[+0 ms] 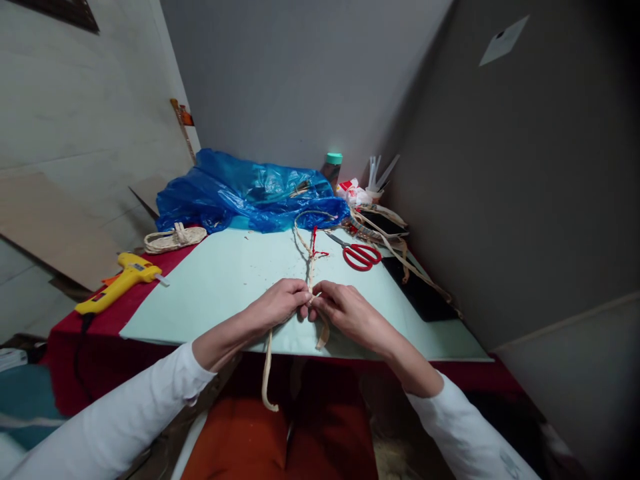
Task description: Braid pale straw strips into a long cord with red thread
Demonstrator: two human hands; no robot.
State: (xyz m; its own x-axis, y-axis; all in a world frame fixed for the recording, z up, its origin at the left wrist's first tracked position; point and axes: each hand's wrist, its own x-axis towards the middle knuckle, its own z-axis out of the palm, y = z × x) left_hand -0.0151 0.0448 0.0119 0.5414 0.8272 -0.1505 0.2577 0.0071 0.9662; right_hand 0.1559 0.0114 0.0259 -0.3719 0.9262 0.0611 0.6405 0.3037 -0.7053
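My left hand (pixel 287 303) and my right hand (pixel 345 310) meet over the front part of a pale green sheet (pixel 225 287). Between their fingertips they pinch a braided cord (pixel 311 270) of pale, straw-like strands. Beyond my hands the cord runs away across the sheet and curves into a loop, with a red tie (pixel 315 250) on it. One loose strand (pixel 269 373) hangs below my left hand over the table's edge. Another strand end (pixel 324 332) sticks out under my right hand. The exact crossing of strands is hidden by my fingers.
Red-handled scissors (pixel 361 256) lie beyond my right hand. A yellow glue gun (pixel 120 280) and a coiled braid (pixel 175 238) are at left. Blue plastic (pixel 240 190), a green-lidded jar (pixel 333 167) and a cup of white sticks (pixel 377 180) stand behind. A dark flat tablet-like object (pixel 420 293) lies right.
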